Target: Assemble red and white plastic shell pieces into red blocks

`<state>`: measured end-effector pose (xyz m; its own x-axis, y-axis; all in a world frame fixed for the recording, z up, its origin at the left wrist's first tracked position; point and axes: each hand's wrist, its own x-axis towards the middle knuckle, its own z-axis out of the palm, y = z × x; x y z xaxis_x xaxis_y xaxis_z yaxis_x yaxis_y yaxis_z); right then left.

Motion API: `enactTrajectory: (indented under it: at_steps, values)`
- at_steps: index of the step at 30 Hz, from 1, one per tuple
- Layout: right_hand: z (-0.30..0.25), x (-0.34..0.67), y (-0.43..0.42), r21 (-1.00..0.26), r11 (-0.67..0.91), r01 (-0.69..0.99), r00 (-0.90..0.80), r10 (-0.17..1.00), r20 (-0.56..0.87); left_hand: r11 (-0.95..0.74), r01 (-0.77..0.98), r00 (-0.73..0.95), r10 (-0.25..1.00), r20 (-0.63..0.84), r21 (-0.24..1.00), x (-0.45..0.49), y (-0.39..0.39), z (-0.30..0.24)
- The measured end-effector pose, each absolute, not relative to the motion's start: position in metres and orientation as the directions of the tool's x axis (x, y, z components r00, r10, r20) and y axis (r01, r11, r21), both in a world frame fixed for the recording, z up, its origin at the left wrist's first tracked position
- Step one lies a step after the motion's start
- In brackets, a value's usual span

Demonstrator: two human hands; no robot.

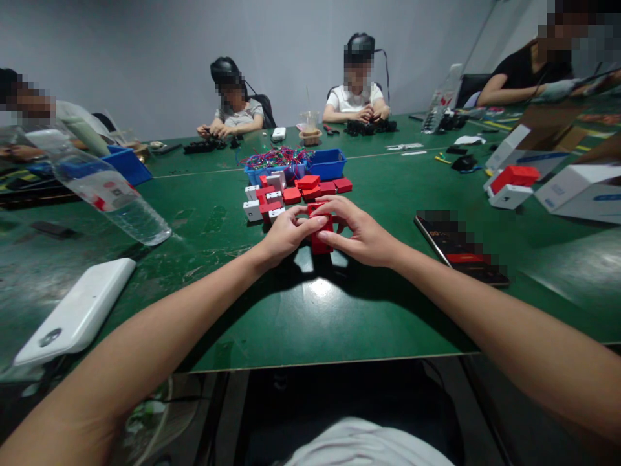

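Both hands are together at the middle of the counter [286, 336], clamped on one red box [322, 245]. The left hand [284, 236] grips from the left, thumb across the near face. The right hand [363, 233] grips from the right, thumb on the near face, forefinger arched over the top. Far-side finger contact is hidden. Cannot tell whether the box's base touches the counter or is slightly raised; dark shadow lies beneath both hands.

Just beyond the left hand: a cluster of red-and-white boxes [266, 208], set close together. Beyond the held box: a group of loose red boxes [310, 183], some overlapping. Behind these, two blue bins side by side; the left bin [255, 176] is heaped with tangled coloured wires [279, 156], the right bin [334, 169] stands against it.

Right side: a dark phone [456, 249] lies flat, screen up, near the right forearm. Farther right, a red-and-white item [513, 184] beside open white cartons [589, 194].

Left side: a white device [80, 310] with a round dark spot lies near the counter edge; a clear bottle [109, 191] appears tilted beyond it.

Far side: two people in dark caps, hands at black items [369, 126].
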<state>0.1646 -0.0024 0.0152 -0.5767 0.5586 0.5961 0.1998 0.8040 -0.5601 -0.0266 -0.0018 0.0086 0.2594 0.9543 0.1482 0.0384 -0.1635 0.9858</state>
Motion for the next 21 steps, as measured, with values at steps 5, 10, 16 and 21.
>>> enactTrajectory:
  at_steps: [5, 10, 16, 21]
  values:
    - [0.0146, 0.1646, -0.0021, -0.572, 0.797, 0.193, -0.574, 0.565, 0.593, -0.163, 0.051, 0.261, 0.954, 0.145, 0.985, -0.0263, -0.0021, 0.0094]
    - [0.0140, 0.1643, -0.0016, -0.562, 0.805, 0.192, -0.572, 0.557, 0.602, -0.169, 0.058, 0.263, 0.953, 0.148, 0.984, -0.0268, -0.0014, 0.0097]
    - [0.0134, 0.1639, -0.0009, -0.540, 0.819, 0.197, -0.575, 0.542, 0.612, -0.172, 0.073, 0.253, 0.956, 0.148, 0.983, -0.0269, -0.0010, 0.0099]
    - [0.0128, 0.1634, -0.0008, -0.539, 0.820, 0.194, -0.568, 0.542, 0.619, -0.177, 0.070, 0.250, 0.956, 0.154, 0.982, -0.0263, -0.0014, 0.0104]
